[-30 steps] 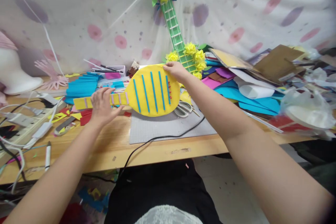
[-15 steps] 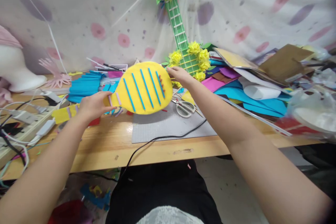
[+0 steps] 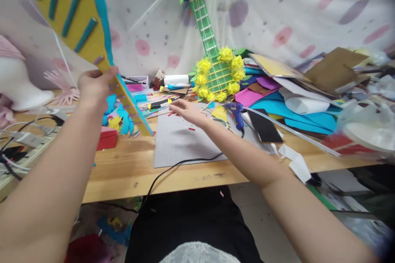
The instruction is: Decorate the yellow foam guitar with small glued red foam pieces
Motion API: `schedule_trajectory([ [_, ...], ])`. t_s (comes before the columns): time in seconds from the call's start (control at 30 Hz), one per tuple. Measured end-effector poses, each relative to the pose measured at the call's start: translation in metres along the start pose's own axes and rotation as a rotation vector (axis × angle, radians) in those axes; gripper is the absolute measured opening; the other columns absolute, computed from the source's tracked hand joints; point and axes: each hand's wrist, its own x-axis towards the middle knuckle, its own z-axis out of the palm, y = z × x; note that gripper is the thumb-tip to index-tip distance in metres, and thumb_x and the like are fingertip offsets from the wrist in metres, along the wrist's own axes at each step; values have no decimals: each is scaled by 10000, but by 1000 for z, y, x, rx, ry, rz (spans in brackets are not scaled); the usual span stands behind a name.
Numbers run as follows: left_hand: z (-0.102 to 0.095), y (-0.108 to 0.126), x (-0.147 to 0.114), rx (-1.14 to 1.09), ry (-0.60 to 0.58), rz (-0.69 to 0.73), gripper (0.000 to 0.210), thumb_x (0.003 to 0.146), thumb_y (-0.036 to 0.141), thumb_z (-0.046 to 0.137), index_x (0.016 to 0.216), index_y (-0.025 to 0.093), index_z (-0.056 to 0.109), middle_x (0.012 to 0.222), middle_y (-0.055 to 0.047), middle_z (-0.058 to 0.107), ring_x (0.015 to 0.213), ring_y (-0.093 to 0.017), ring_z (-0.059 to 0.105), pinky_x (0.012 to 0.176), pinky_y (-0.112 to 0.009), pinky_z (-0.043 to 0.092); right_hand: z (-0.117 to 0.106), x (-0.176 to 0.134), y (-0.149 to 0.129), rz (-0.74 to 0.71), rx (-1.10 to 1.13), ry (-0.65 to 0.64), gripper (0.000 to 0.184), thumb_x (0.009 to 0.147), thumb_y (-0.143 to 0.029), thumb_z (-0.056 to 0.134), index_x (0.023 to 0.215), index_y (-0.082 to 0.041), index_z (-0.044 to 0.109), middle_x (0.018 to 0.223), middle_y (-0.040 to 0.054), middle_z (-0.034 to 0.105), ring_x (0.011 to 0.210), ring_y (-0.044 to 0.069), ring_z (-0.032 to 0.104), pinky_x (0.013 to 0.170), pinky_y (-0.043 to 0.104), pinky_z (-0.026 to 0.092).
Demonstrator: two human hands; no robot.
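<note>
In my left hand (image 3: 95, 84) is a yellow lute-shaped craft model (image 3: 78, 35) with a blue edge, gripped where its body narrows into the neck. Dark blue sticks lie across its face. The model stands tilted on the left, its body cut off by the top of the picture and its neck pointing down over the table. My right hand (image 3: 185, 111) is held over the grey board (image 3: 175, 148), fingers stretched out and nothing visible in them. Small red scraps (image 3: 191, 128) lie on the board near that hand.
A green model guitar (image 3: 212, 55) with yellow paper flowers leans on the back curtain. Right of the board are a blue glue gun (image 3: 237, 116), a phone (image 3: 265, 125) and piled coloured paper (image 3: 286, 111). A black cable (image 3: 173, 167) crosses the front. Power strips (image 3: 27, 152) sit left.
My left hand has raised and turned the yellow model up to the left. My right hand has let go of its far end and moved slightly left and down over the board.
</note>
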Motion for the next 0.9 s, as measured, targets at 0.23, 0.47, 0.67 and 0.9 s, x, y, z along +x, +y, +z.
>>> schedule_trajectory([
  [0.23,27,-31,-45,-339,70,-497,355,711,287,675,1004,144,534,927,-53,607,816,-138,601,760,-336,528,34,-12,1,-35,-94,-265,412,785,-564,507,958,-205,616,931,3,633,857,152,569,757,257,464],
  [0.47,34,-76,-72,-254,32,-682,450,756,357,619,1173,301,458,1019,-59,627,878,-196,638,637,-326,550,3,-10,27,1,-92,-388,323,719,-509,625,865,-228,692,872,-23,679,814,142,593,815,266,462],
  [0.67,27,-77,-84,-274,-124,-703,426,761,561,521,1024,228,556,938,-84,630,804,-214,645,608,-338,542,-15,-11,29,178,72,-305,285,654,-508,688,728,-233,699,690,-4,678,684,162,628,698,312,535],
  [0.9,17,-106,-96,-13,-170,-392,156,777,345,507,786,190,499,795,-31,582,569,-121,574,544,-253,469,-20,-16,42,400,281,-388,437,715,-594,585,806,-175,669,670,40,666,696,169,644,710,347,543],
])
